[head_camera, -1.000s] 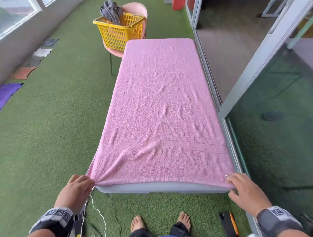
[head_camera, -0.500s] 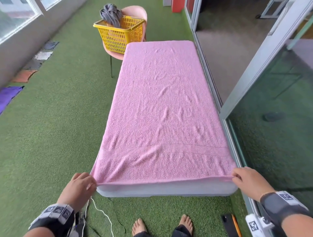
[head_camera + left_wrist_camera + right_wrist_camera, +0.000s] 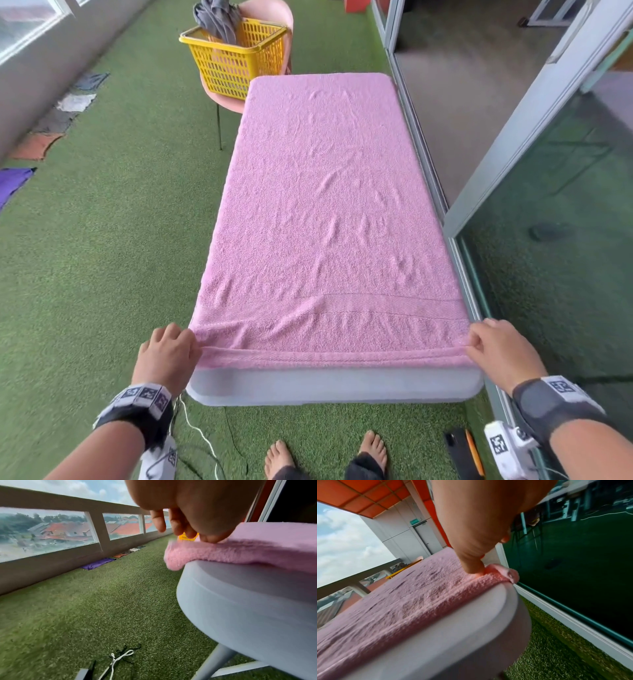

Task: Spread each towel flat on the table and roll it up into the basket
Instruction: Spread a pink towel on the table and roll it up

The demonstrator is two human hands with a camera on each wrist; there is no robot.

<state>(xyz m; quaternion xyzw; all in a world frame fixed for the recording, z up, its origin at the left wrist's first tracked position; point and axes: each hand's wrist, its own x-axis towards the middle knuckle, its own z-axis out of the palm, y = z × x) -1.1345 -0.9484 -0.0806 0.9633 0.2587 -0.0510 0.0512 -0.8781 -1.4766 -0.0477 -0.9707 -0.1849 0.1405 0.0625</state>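
A pink towel (image 3: 325, 212) lies spread along the white table (image 3: 335, 387), covering nearly all of its top. Its near hem is folded over into a thin roll (image 3: 329, 356) just behind the table's front edge. My left hand (image 3: 168, 353) pinches the near left corner (image 3: 176, 555) of the pink towel. My right hand (image 3: 496, 349) pinches the near right corner (image 3: 503, 572). A yellow basket (image 3: 236, 58) holding a grey towel (image 3: 215, 17) sits on a pink chair beyond the table's far left corner.
Green turf (image 3: 102, 274) runs along the table's left side, with several cloths (image 3: 37, 144) by the low wall. A sliding glass door frame (image 3: 424, 161) hugs the right side. My bare feet (image 3: 325, 455), a white cable (image 3: 202, 435) and a dark phone (image 3: 459, 452) are below the front edge.
Both hands have lifted the hanging near hem up over the table's front edge and turned it onto the top, so more of the white edge shows. The head view moved closer.
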